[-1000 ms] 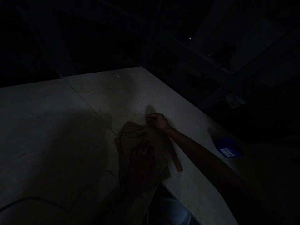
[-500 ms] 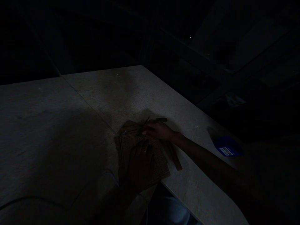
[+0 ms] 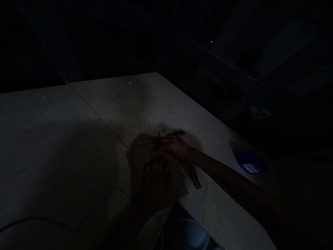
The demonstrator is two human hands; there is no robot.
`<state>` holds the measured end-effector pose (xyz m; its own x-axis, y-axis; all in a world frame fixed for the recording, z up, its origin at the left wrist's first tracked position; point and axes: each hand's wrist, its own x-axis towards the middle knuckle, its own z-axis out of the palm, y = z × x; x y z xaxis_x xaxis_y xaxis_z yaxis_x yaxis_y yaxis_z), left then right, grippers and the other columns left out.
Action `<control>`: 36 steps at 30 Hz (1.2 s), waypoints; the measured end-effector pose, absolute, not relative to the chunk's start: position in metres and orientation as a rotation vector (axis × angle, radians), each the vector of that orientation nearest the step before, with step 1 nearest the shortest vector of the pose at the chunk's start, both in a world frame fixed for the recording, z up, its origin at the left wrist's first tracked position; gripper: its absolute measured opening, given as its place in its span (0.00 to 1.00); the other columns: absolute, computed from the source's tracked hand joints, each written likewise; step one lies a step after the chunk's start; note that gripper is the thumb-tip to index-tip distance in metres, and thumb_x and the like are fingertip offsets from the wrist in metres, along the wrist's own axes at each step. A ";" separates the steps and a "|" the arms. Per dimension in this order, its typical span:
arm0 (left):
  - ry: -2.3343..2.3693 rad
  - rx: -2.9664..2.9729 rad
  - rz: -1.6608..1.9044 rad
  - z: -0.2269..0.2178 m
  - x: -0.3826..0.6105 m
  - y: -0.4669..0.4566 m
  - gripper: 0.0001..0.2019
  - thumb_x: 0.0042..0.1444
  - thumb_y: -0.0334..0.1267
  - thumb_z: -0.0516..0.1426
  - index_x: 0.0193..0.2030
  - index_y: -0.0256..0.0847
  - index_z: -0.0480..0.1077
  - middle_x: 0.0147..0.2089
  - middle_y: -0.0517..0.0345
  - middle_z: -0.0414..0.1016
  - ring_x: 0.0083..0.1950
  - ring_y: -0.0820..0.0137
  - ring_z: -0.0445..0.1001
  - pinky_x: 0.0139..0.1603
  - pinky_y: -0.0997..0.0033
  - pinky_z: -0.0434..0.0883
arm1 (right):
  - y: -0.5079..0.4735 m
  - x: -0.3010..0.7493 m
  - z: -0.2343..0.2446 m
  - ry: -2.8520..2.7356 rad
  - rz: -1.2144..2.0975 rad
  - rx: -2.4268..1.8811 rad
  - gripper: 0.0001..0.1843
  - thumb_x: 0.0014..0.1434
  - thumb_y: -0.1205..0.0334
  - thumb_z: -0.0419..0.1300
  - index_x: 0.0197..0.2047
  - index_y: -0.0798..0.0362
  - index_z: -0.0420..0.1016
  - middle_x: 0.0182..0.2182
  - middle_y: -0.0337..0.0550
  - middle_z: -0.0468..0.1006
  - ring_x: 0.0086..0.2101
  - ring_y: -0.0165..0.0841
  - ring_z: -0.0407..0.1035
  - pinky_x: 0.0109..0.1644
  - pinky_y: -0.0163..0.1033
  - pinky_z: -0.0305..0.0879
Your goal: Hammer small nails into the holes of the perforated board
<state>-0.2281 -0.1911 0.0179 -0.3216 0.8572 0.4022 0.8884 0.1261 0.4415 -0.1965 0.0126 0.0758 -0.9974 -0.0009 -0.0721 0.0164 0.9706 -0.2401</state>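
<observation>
The light is very dim. A brown stack of flat sheets (image 3: 180,189), with rows of dark marks, lies on the pale tabletop; its material is hard to tell. My left hand (image 3: 155,178) rests palm down on it, fingers stretched forward, a ring on one. My right hand (image 3: 174,146) reaches over the stack's far edge, its fingers extended to the left above small dark bits I cannot make out. Two nails (image 3: 163,131) sit just beyond those fingers. Partly under my right wrist is a hammer (image 3: 195,178), its head beyond the hand and its wooden handle toward me.
A blue container (image 3: 252,162) with a white label stands at the right edge of the table (image 3: 109,104). A thin cable (image 3: 39,218) runs along the lower left. Dark beams and shelving lie beyond the table.
My right hand has lowered and its fingers have straightened. A nail that was at its fingertips now rests apart from them, and a second nail shows beside it. My left hand stays put.
</observation>
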 end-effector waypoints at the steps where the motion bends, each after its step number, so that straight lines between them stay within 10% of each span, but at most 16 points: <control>1: -2.325 -1.802 -0.969 0.018 -0.228 -0.191 0.15 0.66 0.34 0.52 0.55 0.39 0.74 0.64 0.43 0.73 0.66 0.51 0.67 0.61 0.47 0.64 | 0.012 -0.196 0.076 3.046 -0.392 0.018 0.22 0.67 0.73 0.59 0.57 0.40 0.79 0.57 0.40 0.80 0.55 0.37 0.75 0.57 0.43 0.71; 8: -2.324 -1.794 -0.969 0.020 -0.228 -0.191 0.17 0.67 0.36 0.51 0.58 0.39 0.73 0.64 0.43 0.73 0.66 0.53 0.68 0.62 0.49 0.64 | 0.012 -0.199 0.076 3.049 -0.628 0.183 0.32 0.66 0.69 0.61 0.71 0.46 0.64 0.57 0.48 0.79 0.55 0.39 0.74 0.58 0.45 0.70; 15: -2.331 -1.823 -0.969 0.021 -0.230 -0.192 0.16 0.66 0.37 0.53 0.57 0.39 0.74 0.65 0.44 0.72 0.67 0.51 0.66 0.62 0.48 0.64 | 0.005 -0.205 0.084 3.028 -0.453 0.154 0.15 0.67 0.65 0.62 0.55 0.44 0.80 0.53 0.45 0.82 0.50 0.39 0.77 0.53 0.42 0.71; 26: -2.332 -1.824 -0.967 0.023 -0.228 -0.192 0.15 0.66 0.35 0.54 0.57 0.39 0.74 0.65 0.44 0.72 0.67 0.51 0.67 0.63 0.48 0.63 | 0.006 -0.198 0.081 3.052 -0.796 0.201 0.35 0.61 0.72 0.65 0.70 0.47 0.65 0.55 0.49 0.80 0.54 0.40 0.74 0.57 0.48 0.70; 36: -2.329 -1.829 -0.994 0.021 -0.229 -0.192 0.16 0.66 0.35 0.52 0.57 0.39 0.73 0.66 0.44 0.71 0.67 0.52 0.66 0.63 0.48 0.63 | 0.009 -0.200 0.085 3.066 -0.639 -0.029 0.24 0.65 0.74 0.60 0.60 0.45 0.77 0.58 0.44 0.80 0.56 0.37 0.75 0.61 0.44 0.70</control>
